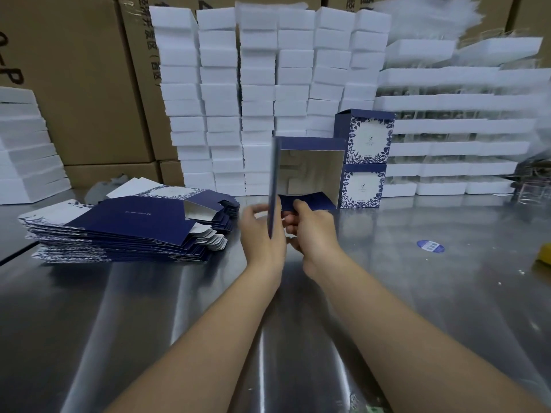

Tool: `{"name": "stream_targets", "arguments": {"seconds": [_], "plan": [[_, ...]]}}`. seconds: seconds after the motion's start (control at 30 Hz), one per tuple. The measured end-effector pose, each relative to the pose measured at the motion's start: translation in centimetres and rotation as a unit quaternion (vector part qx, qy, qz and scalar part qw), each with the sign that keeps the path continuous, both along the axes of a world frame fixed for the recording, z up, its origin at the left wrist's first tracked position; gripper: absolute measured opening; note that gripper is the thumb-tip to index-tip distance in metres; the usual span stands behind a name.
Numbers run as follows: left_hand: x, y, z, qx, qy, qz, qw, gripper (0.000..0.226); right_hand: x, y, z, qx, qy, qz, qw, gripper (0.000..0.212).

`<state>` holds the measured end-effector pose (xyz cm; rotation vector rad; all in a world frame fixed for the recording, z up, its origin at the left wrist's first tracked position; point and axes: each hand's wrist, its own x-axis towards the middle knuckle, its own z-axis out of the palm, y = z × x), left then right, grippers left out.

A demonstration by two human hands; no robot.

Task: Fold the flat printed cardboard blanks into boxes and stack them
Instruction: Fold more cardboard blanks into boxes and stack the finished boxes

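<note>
We hold a half-folded box (310, 169) open toward us.
Our left hand (262, 234) grips its upright side panel and our right hand (313, 231) pinches its lower flap, above the steel table (417, 293). Flat blanks (125, 228) lie piled left; two finished boxes (365, 159) are stacked behind.

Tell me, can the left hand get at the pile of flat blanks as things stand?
Probably yes, once it lets go: the left hand grips the half-folded box, but the pile of flat blanks lies to its left with only bare table between.
</note>
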<state>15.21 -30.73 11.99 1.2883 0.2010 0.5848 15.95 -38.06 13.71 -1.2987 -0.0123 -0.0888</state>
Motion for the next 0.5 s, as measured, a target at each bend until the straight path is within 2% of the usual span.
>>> {"name": "stream_targets", "arguments": {"seconds": [0.17, 0.23, 0.37, 0.43, 0.5], "plan": [[-0.3, -0.6, 0.3, -0.026, 0.070, -0.063, 0.995, 0.048, -0.3, 2.2, -0.7, 0.015, -0.011, -0.002, 1.000, 0.041], [-0.2, -0.4, 0.5, 0.010, 0.065, -0.051, 0.997, 0.046, -0.3, 2.3, -0.8, 0.017, -0.020, -0.002, 1.000, 0.043], [0.0, 0.4, 0.8, 0.091, 0.075, -0.022, 0.993, 0.038, -0.6, 2.4, -0.8, -0.011, -0.011, 0.013, 1.000, 0.031], [-0.1, 0.7, 0.8, 0.080, 0.083, -0.020, 0.993, 0.038, -1.0, 2.8, -0.8, 0.001, 0.000, 0.041, 0.999, 0.025], [-0.2, 1.0, 0.8, 0.050, 0.090, -0.028, 0.994, 0.038, -1.3, 3.2, -0.7, 0.035, 0.005, 0.075, 0.997, 0.028]]}}
